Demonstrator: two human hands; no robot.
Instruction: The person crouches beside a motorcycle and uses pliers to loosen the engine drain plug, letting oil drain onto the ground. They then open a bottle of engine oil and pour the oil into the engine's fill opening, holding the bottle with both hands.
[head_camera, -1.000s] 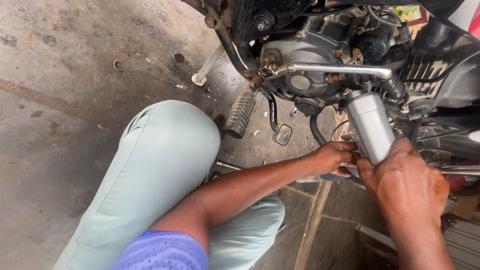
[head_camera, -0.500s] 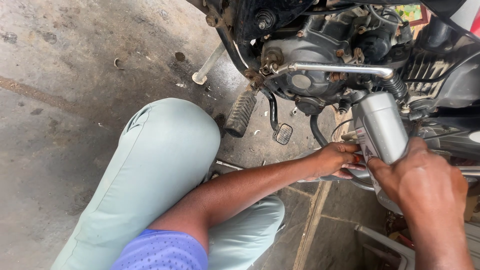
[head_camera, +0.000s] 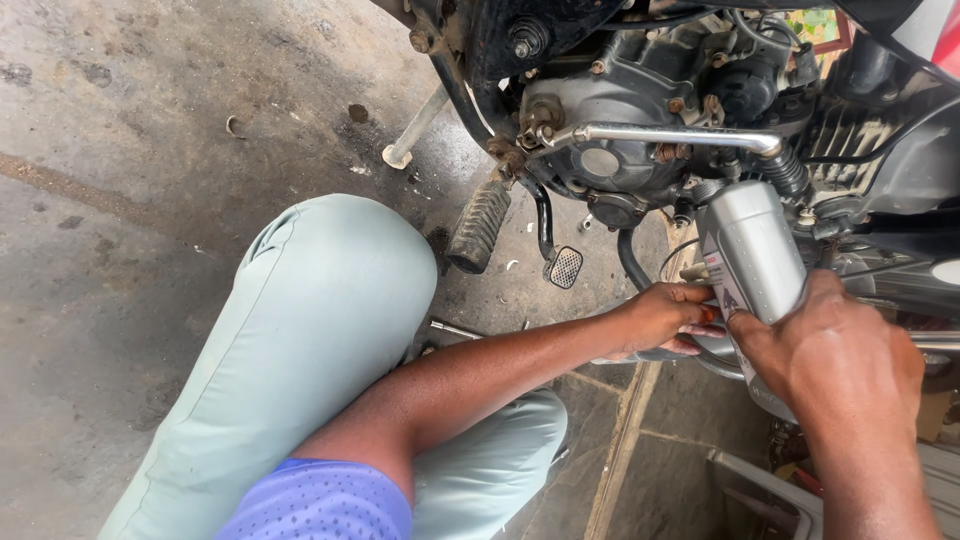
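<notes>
Crouched beside a motorcycle engine (head_camera: 610, 140) on stained concrete floor (head_camera: 150, 150).

Right hand (head_camera: 835, 355) wrapped around lower body of a silver-grey bottle (head_camera: 750, 245); fingers (head_camera: 770, 330) closed on it from the near side, thumb side against the label. Bottle tilted, upper end pushed toward the engine just under the chrome kick lever (head_camera: 680, 135); mouth end hidden behind engine parts, so cannot tell whether capped or pouring.

Left hand (head_camera: 665, 315) reaching in from the left, forearm crossing above the knee. Fingers (head_camera: 700, 325) curled and bunched at the bottle's lower left edge, touching it; whether gripping the bottle or something small behind it cannot be told.

Bottle location: between both hands, leaning against the right-hand part of the engine case, above the floor.

Around: ribbed rubber footpeg (head_camera: 478, 225) left of the hands; small checkered brake pedal (head_camera: 566, 267) just beside it. Side stand (head_camera: 415, 130) foot on the floor further left. Thin metal rod (head_camera: 455, 330) lying on the floor near the knee. Pale green trouser knee (head_camera: 310, 320) raised in foreground; purple dotted sleeve (head_camera: 320, 500) at bottom edge.
</notes>
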